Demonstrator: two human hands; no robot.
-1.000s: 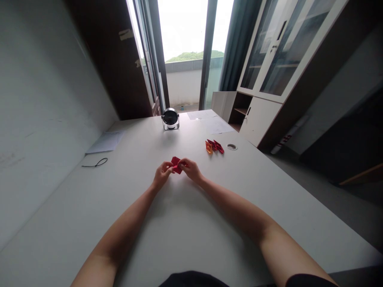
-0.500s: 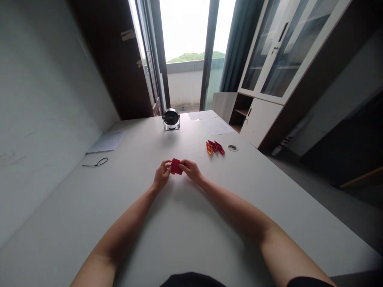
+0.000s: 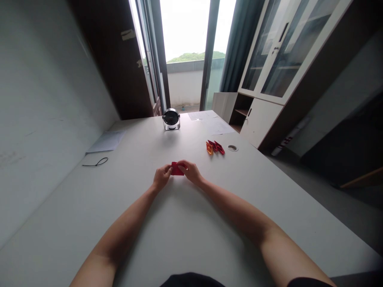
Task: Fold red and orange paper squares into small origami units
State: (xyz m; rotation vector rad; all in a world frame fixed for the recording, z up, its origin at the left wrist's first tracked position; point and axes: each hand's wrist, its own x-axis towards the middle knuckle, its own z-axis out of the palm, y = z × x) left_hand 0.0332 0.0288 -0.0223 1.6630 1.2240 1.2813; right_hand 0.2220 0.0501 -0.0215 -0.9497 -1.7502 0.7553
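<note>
A small red folded paper piece [image 3: 176, 169] sits between both my hands over the middle of the white table [image 3: 185, 223]. My left hand [image 3: 162, 176] pinches its left side with closed fingers. My right hand [image 3: 190, 172] grips its right side, fingers curled over the top edge. Part of the paper is hidden under my fingers.
Three small folded paper pieces [image 3: 214, 147], one orange and two red, lie to the right near a round cable hole [image 3: 232, 148]. A small round fan [image 3: 171, 118] stands at the far edge. Paper sheets [image 3: 106, 141] and a black cable tie [image 3: 95, 162] lie at the left.
The red paper has gone from a crumpled, open shape to a flatter, more compact fold, lower to the table. Both hands stayed in place, fingers shifting on it.
</note>
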